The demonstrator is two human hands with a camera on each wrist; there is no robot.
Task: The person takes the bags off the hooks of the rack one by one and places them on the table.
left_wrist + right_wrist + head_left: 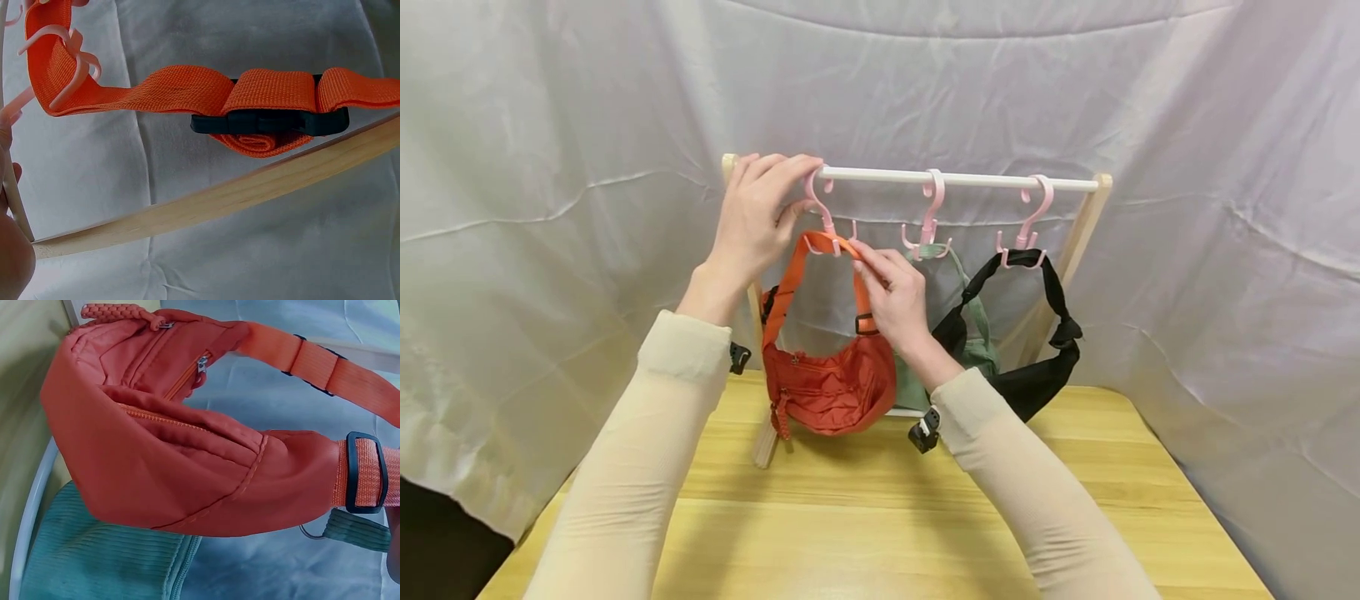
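An orange-red bag (831,392) hangs by its orange strap (793,279) from the prongs of the leftmost pink hook (825,212). My left hand (748,221) grips that hook at the top, its fingers over the white rail and its thumb by the hook's stem. With thumb and fingers my right hand (895,296) pinches the strap just right of the prongs. A black buckle (269,122) shows on the strap in the left wrist view. The bag's zipped front (187,469) fills the right wrist view, with only a bit of my right hand at the edge.
A green corduroy bag (912,379) hangs from the middle pink hook (934,200), partly behind my right hand. A black bag (1037,387) hangs from the right hook (1037,204). The white rail (985,179) spans a wooden frame (1086,221) on a wooden table (850,508).
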